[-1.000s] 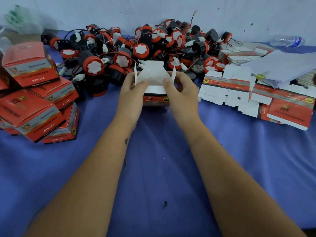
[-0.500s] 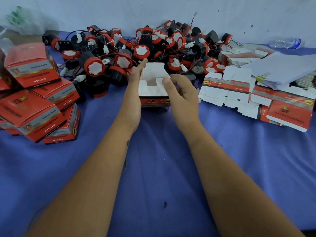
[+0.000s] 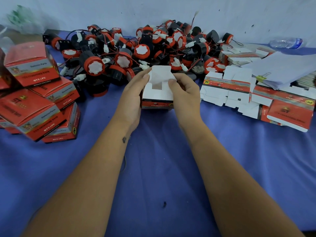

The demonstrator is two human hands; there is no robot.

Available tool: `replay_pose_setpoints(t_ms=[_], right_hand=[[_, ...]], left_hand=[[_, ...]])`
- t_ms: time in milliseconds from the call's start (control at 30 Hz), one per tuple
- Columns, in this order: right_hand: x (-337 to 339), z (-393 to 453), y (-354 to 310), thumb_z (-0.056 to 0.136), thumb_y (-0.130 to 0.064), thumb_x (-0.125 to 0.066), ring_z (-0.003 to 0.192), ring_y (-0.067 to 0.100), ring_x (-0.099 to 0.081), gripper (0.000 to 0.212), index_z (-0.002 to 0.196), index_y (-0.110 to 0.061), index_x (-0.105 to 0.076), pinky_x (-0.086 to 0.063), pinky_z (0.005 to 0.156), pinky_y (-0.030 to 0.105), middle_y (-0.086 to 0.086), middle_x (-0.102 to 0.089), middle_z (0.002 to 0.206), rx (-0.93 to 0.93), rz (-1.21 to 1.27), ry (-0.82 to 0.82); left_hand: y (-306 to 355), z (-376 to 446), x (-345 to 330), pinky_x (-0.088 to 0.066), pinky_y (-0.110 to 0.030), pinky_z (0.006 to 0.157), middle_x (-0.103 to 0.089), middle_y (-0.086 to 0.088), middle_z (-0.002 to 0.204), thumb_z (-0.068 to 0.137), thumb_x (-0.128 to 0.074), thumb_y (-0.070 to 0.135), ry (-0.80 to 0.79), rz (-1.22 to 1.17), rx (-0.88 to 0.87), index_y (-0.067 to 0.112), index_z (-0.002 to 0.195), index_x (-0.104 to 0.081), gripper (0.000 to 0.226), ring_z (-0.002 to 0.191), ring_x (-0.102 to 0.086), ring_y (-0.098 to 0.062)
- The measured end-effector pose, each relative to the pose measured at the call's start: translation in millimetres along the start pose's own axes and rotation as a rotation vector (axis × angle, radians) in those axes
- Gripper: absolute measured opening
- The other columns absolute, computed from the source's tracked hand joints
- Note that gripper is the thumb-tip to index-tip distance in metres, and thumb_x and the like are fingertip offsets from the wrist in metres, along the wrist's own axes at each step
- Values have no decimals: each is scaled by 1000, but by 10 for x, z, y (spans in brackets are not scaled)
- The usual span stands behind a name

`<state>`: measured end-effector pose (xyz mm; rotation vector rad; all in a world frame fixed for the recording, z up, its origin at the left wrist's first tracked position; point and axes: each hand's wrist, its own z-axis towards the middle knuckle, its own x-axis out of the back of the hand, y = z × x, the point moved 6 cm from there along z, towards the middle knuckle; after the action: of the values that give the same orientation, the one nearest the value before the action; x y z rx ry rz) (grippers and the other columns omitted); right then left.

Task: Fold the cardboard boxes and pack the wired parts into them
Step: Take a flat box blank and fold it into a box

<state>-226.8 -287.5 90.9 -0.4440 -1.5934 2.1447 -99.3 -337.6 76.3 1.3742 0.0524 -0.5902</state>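
Note:
A small red-and-white cardboard box (image 3: 158,95) stands on the blue cloth at the centre, its white end flaps folded inward and one tab sticking up. My left hand (image 3: 132,98) grips its left side with the thumb on the top flap. On the right side, my right hand (image 3: 185,93) holds the box and its thumb presses the flap down. Behind the box lies a heap of black-and-red wired parts (image 3: 136,52) with white connectors.
Several folded red boxes (image 3: 37,100) are stacked at the left. Flat unfolded box blanks (image 3: 253,93) lie at the right, with white paper held by a yellow clip (image 3: 263,77) and a plastic bottle (image 3: 287,42) behind. Blue cloth (image 3: 159,168) covers the near table.
The tall white flaps that stood up have been folded down onto the box end. My left hand went from open beside the box to gripping it; both thumbs now sit on the flaps.

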Motion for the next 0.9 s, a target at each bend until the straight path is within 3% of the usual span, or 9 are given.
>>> replay_pose_setpoints(t_ms=[67, 267, 500, 633, 733, 800, 900], right_hand=[[12, -10, 36, 94, -14, -53, 84, 15, -60, 28, 78, -33, -67, -49, 64, 37, -5, -67, 86, -42, 20, 28], [17, -11, 52, 93, -13, -55, 79, 13, -60, 25, 78, -28, -68, -45, 55, 30, -12, -65, 77, -110, 105, 43], [4, -9, 77, 93, -12, -56, 79, 10, -61, 20, 83, -24, -68, -49, 57, 28, -9, -66, 82, -135, 134, 41], [-37, -16, 21, 96, -4, -54, 74, 3, -63, 26, 90, -26, -67, -53, 61, 22, -5, -65, 88, -81, 215, -32], [-46, -10, -11, 95, 2, -48, 79, 11, -61, 29, 90, -19, -69, -51, 63, 25, -1, -65, 90, -40, 227, -82], [-74, -9, 1, 93, -4, -45, 75, 14, -58, 23, 91, -9, -67, -46, 54, 24, 2, -65, 87, -79, 255, -148], [-100, -8, 17, 87, -23, -55, 66, 13, -53, 12, 79, -15, -59, -41, 49, 23, -3, -58, 76, -139, 273, -187]], left_hand=[[-4, -8, -23, -55, -26, 79, -74, 4, 111, 102, -45, 22, -22, 4, 1, 25, 115, -66, 26, 102, -69, -14], [16, -15, -34, -56, -26, 77, -73, 1, 113, 97, -50, 25, -39, 37, -16, 25, 114, -68, 25, 102, -69, -16], [1, -20, -11, -57, -28, 83, -72, 10, 107, 99, -52, 9, -29, 124, -25, 30, 113, -64, 28, 100, -67, -11], [10, -26, 7, -55, -24, 74, -72, 9, 106, 98, -50, 2, 19, 120, -35, 30, 111, -63, 33, 96, -68, -9], [46, -50, 14, -55, -24, 65, -71, 7, 97, 97, -47, -1, 49, 90, -48, 27, 99, -65, 33, 86, -70, -8], [63, -67, 13, -55, -25, 59, -71, 8, 88, 97, -44, 1, 43, 79, -58, 24, 87, -66, 33, 79, -70, -8], [57, -81, 11, -55, -31, 61, -71, 3, 85, 96, -39, 14, 20, 39, -39, 20, 79, -66, 32, 79, -70, -13]])
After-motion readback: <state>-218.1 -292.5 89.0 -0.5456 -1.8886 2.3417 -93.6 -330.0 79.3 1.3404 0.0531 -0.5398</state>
